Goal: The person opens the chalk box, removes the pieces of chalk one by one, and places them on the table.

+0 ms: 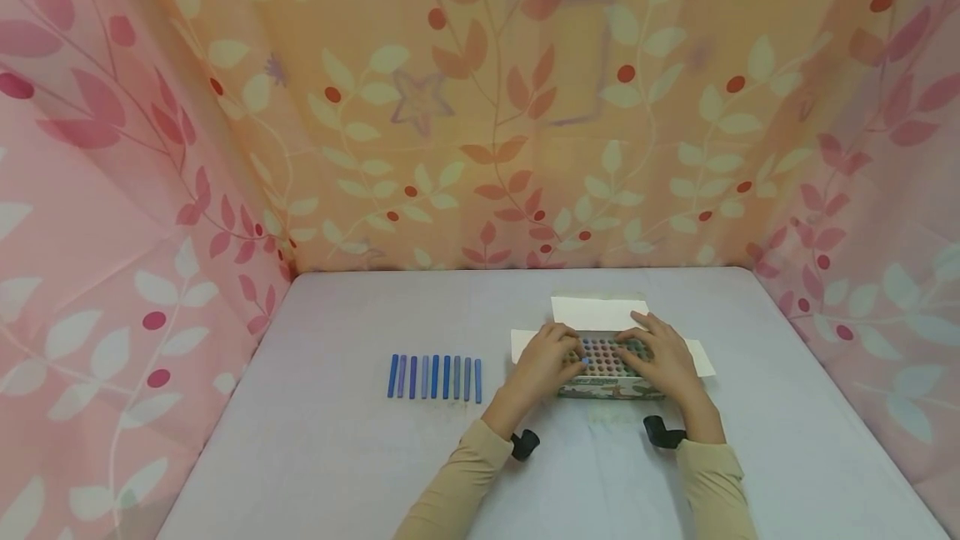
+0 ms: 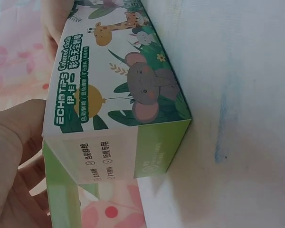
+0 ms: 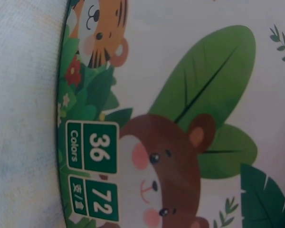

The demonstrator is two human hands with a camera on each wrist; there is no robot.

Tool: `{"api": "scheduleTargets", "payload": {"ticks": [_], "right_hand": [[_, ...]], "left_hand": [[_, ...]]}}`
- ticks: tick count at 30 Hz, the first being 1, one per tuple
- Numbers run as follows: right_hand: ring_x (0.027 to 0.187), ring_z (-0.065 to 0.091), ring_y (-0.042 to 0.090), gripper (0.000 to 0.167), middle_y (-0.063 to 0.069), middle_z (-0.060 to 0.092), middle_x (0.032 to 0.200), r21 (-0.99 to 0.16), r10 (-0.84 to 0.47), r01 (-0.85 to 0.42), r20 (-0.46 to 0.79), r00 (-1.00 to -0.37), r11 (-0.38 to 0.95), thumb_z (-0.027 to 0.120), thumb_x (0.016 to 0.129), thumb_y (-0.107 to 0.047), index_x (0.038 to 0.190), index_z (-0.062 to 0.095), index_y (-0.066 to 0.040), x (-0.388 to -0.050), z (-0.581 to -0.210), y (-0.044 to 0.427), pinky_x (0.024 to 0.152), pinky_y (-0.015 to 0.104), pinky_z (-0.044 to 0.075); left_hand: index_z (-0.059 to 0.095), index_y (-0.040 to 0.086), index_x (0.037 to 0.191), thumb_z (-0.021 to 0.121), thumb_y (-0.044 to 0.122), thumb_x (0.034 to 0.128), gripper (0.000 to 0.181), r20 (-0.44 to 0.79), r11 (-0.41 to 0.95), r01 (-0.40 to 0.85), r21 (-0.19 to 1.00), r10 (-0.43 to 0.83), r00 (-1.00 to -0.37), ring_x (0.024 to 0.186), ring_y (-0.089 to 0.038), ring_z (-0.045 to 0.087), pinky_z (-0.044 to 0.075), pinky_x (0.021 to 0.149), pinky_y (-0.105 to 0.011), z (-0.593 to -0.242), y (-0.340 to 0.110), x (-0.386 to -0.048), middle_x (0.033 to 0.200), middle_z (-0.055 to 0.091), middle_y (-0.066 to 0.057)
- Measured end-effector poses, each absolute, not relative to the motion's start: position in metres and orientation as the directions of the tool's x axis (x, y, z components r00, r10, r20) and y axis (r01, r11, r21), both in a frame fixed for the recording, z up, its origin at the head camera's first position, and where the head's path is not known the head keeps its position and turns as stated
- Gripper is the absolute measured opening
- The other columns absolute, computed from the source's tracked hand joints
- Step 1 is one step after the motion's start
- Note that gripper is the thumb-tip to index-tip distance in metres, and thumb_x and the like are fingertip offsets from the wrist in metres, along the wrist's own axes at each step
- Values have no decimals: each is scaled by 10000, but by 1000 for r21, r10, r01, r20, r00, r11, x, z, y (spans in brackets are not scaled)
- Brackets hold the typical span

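Observation:
An open box of colored chalk [image 1: 611, 388] stands on the table, with rows of round chalk ends showing inside. My left hand [image 1: 542, 363] is over the box's left end, where its thumb and fingertips pinch a blue chalk stick [image 1: 586, 362] at the chalk tops. On the right end lies my right hand [image 1: 663, 359], its fingers spread and touching the top of the box. In the left wrist view the left hand [image 2: 14, 137] is beside the open flap. Only the printed box front [image 3: 180, 142] fills the right wrist view; the right hand is hidden there.
Left of the box, several blue and purple chalk sticks [image 1: 436, 377] lie side by side in a row. White box flaps [image 1: 592, 312] stick out at the back and both sides. Blue chalk smudges [image 2: 222, 128] mark the white tablecloth. Patterned curtains [image 1: 480, 107] surround the table.

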State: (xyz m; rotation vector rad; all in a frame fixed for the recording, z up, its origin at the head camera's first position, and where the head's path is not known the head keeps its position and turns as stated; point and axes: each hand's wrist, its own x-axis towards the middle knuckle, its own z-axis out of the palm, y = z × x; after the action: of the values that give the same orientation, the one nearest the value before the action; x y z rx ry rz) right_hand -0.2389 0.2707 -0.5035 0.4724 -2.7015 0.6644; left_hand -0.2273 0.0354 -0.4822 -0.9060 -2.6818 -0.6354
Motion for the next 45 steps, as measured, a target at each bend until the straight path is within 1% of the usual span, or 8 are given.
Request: {"api": "scheduleTargets", "payload": {"ticks": [10,18,22,27,31,35,38,45], "right_hand": [[1293,311,455,187,178,441,1371,-394,-234,-377,364,-902,838,731,786,-282,944,672,-200,-238,-503,271,991,635,249],[1285,321,455,187,179,448,1365,-391,-234,-384,380,-895,836,735,779,-299,932,667,-216,-240,-506,272,980,639,255],[1281,326,456,192,178,452,1363,-391,-230,-385,386,-893,836,739,774,-306,928,671,-215,-240,-506,271,979,642,255],[1287,320,454,196,179,451,1363,-389,-226,-376,380,-897,841,733,778,-315,928,673,-205,-239,-505,270,981,643,253],[1285,323,452,187,179,449,1363,-388,-224,-375,380,-897,842,731,781,-303,928,672,-203,-238,-505,271,983,636,255],[1280,330,452,180,179,452,1361,-385,-232,-384,386,-893,839,732,782,-293,927,669,-206,-238,-505,271,987,628,258],[1280,329,452,180,180,450,1361,-386,-235,-387,386,-892,837,731,782,-296,927,666,-211,-237,-505,271,990,624,253],[1289,318,445,180,173,445,1368,-395,-229,-381,379,-897,836,726,787,-308,930,663,-218,-238,-505,271,994,625,243]], "left_hand": [[676,186,918,647,283,865,114,443,684,636,358,475,-760,1101,-157,524,448,908,-272,-478,36,-225,1149,596,30],[678,175,959,627,274,878,138,472,666,644,376,460,-752,1110,-171,523,461,883,-289,-471,35,-224,1166,586,24],[668,171,994,626,280,883,161,490,654,640,403,436,-755,1141,-175,513,453,914,-313,-467,33,-223,1172,582,24],[649,184,1026,594,310,906,182,478,640,617,457,408,-778,1170,-159,493,430,959,-323,-462,27,-220,1192,565,40],[635,196,1022,589,314,909,170,474,629,602,492,386,-791,1181,-148,479,423,971,-327,-456,22,-217,1209,552,50],[627,209,998,577,315,917,142,480,624,584,518,353,-803,1191,-152,473,417,977,-363,-453,15,-214,1215,553,52],[629,209,984,582,308,915,130,497,620,582,527,331,-802,1186,-155,479,419,973,-376,-452,10,-213,1211,558,49],[634,179,982,620,261,894,122,554,607,595,527,286,-782,1156,-163,500,435,958,-359,-449,-6,-210,1196,575,26]]}}
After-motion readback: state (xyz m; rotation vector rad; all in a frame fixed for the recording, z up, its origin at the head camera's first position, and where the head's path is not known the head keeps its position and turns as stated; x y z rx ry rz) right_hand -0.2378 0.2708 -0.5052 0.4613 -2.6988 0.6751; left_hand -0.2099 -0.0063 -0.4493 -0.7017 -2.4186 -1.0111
